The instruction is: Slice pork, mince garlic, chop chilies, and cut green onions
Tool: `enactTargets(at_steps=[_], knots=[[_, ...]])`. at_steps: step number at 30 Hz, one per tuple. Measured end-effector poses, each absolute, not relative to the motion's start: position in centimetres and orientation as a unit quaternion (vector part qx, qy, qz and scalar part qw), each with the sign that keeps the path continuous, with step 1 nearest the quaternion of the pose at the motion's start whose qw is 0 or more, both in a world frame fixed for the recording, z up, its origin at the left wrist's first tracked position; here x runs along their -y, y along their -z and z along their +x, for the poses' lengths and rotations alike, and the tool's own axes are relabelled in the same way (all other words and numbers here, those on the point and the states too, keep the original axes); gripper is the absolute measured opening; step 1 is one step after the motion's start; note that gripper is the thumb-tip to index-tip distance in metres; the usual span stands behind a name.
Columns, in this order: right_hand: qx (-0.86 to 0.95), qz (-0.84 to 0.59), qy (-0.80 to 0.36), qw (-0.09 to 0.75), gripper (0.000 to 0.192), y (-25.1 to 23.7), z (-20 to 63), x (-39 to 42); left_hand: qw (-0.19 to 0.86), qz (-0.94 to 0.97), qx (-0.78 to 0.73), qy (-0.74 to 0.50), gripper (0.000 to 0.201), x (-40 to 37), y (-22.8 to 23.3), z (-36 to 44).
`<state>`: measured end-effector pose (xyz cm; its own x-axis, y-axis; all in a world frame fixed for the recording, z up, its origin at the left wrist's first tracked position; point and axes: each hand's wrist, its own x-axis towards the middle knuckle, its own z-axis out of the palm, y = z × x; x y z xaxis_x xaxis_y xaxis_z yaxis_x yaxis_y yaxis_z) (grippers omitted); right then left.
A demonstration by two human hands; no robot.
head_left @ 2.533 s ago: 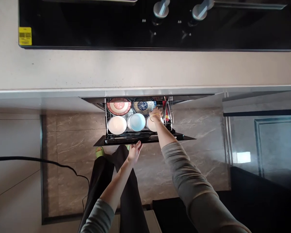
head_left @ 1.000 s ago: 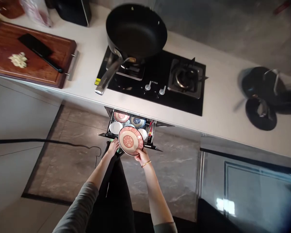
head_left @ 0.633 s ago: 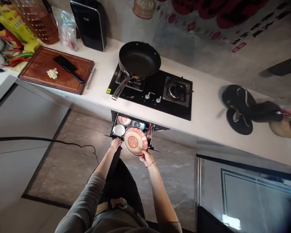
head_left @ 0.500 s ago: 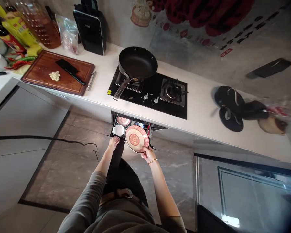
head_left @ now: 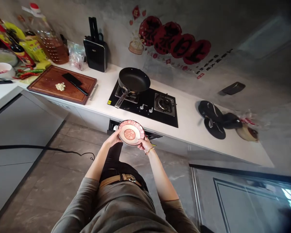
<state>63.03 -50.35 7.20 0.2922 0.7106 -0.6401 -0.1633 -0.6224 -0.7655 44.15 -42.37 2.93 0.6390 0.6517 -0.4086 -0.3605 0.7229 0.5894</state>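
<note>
Both hands clamp the plate (head_left: 131, 132): left hand (head_left: 113, 139) and right hand (head_left: 143, 144) at opposite rims, just below the stove (head_left: 145, 102). An edge-only grip could slip, dropping it to the floor (head_left: 63, 161).

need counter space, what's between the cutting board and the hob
In the head view, only bare white countertop lies between the wooden cutting board and the black hob; the board's metal handle juts into it.

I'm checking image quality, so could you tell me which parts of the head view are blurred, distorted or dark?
Head view: plate and frying pan read fairly sharp; pot lids at right are smeared; the countertop bows from wide-angle distortion; right corners darken.
</note>
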Motion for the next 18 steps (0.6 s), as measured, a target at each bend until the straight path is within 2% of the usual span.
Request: enactTargets(at_steps=[5,10,14,18], knots=[[0.328,-0.685,-0.577,0.299,0.020,-6.9,59.0,46.4,0.833,0.178,-0.362,-0.378,0.046,43.8,-3.0,39.5],[0.424,-0.658,-0.584,0.217,0.025,-6.9,52.8,41.4,0.733,0.069,-0.458,-0.499,0.034,42.6,-3.2,34.6],[0.441,-0.617,-0.608,0.235,0.042,-8.0,46.3,35.4,0.633,0.000,-0.509,-0.584,0.030,38.8,-4.6,30.1],[0.415,-0.552,-0.681,0.244,0.049,-9.0,37.8,27.5,0.571,-0.046,-0.521,-0.632,0.031,34.3,-6.5,23.8]])
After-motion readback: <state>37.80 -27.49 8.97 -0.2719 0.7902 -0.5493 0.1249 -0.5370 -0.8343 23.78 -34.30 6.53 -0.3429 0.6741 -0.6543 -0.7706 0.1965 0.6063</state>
